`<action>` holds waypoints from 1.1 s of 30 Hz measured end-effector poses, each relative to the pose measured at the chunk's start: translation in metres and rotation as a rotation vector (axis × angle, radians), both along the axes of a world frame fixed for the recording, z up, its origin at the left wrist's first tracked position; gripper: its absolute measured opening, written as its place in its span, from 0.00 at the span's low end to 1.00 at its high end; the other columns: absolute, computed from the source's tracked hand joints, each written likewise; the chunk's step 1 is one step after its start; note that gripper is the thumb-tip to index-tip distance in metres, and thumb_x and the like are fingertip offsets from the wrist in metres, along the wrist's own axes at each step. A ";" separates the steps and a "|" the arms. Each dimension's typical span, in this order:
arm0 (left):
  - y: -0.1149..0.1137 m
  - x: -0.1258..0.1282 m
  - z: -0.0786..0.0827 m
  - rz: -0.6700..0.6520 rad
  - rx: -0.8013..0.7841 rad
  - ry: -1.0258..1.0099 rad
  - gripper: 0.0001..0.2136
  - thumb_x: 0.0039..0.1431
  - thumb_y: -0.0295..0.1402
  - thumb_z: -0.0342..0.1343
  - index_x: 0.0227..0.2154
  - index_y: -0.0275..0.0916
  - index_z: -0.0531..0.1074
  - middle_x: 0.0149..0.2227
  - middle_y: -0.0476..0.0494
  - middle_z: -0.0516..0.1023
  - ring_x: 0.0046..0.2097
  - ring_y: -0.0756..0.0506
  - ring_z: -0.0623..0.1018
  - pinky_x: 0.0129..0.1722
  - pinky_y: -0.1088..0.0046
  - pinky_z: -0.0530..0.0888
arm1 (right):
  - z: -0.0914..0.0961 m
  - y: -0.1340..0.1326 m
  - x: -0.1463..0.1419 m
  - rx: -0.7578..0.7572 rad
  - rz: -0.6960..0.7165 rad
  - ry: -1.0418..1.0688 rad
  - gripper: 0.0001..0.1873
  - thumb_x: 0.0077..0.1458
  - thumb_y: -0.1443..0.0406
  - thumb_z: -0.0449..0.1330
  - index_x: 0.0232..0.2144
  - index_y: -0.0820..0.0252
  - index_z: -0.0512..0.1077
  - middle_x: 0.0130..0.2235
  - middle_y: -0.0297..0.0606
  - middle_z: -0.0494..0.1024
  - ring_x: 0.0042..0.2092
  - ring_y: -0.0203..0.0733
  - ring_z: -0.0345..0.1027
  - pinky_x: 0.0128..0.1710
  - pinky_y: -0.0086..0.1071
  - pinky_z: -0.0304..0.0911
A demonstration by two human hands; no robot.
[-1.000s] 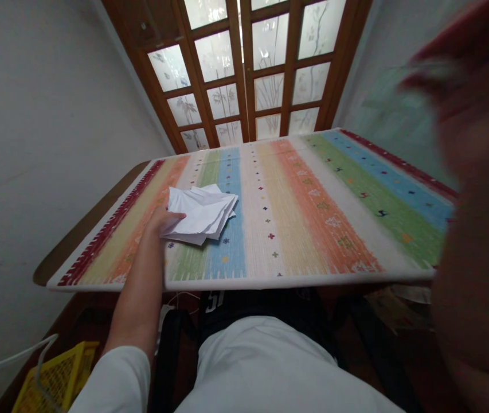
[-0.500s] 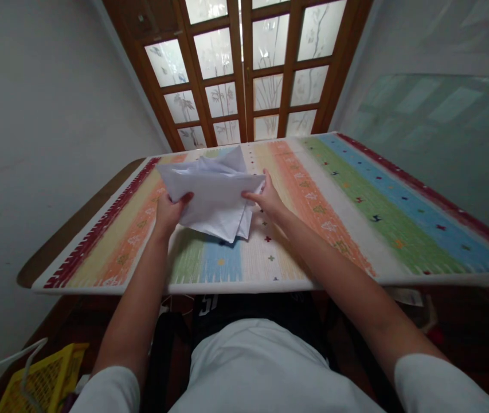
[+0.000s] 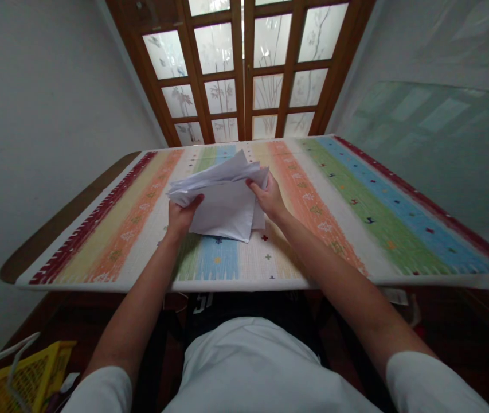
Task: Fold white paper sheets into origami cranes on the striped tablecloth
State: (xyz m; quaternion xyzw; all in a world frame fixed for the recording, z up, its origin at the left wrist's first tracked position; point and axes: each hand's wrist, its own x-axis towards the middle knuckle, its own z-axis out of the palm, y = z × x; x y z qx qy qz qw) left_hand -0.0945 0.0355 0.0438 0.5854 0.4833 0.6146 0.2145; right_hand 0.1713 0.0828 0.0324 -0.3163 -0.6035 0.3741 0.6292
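Observation:
A loose bundle of white paper sheets (image 3: 225,209) is held up over the middle of the table, its edges uneven and some sheets folded or creased. My left hand (image 3: 182,217) grips the bundle's left side, thumb on the near face and the fingers mostly hidden behind. On the right side my right hand (image 3: 268,195) pinches the sheets near the upper corner, thumb in front. The lower edge of the paper hangs close to the tablecloth (image 3: 304,252); I cannot tell whether it touches.
The striped cloth covers most of the table, leaving a brown edge (image 3: 24,258) bare at the left. Wooden doors with glass panes (image 3: 221,43) stand beyond the table. A glass panel (image 3: 437,137) leans at the right wall. A yellow basket (image 3: 24,378) sits low at the left.
The bundle has shifted slightly right and its sheets sit closer together on the left. My left hand has moved right and a little lower, my right hand slightly right.

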 end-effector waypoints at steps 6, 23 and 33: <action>0.004 0.011 0.015 0.131 -0.039 -0.041 0.24 0.52 0.55 0.72 0.35 0.37 0.81 0.35 0.42 0.85 0.42 0.39 0.83 0.38 0.69 0.82 | 0.020 -0.011 0.002 -0.030 0.094 -0.137 0.54 0.41 0.46 0.79 0.68 0.51 0.67 0.64 0.48 0.78 0.64 0.62 0.74 0.69 0.53 0.68; -0.007 0.018 -0.007 -0.060 -0.169 -0.038 0.35 0.47 0.63 0.73 0.46 0.37 0.80 0.50 0.30 0.87 0.52 0.31 0.85 0.53 0.55 0.83 | -0.003 -0.006 0.007 -0.216 -0.081 0.017 0.32 0.47 0.38 0.73 0.42 0.55 0.80 0.45 0.46 0.86 0.52 0.60 0.80 0.54 0.52 0.77; -0.001 0.021 -0.031 -0.116 -0.140 -0.019 0.26 0.54 0.56 0.70 0.47 0.43 0.78 0.48 0.35 0.86 0.57 0.31 0.84 0.59 0.50 0.81 | -0.020 -0.010 0.029 -0.245 0.101 -0.098 0.31 0.38 0.52 0.77 0.45 0.53 0.78 0.50 0.45 0.86 0.54 0.61 0.79 0.59 0.56 0.74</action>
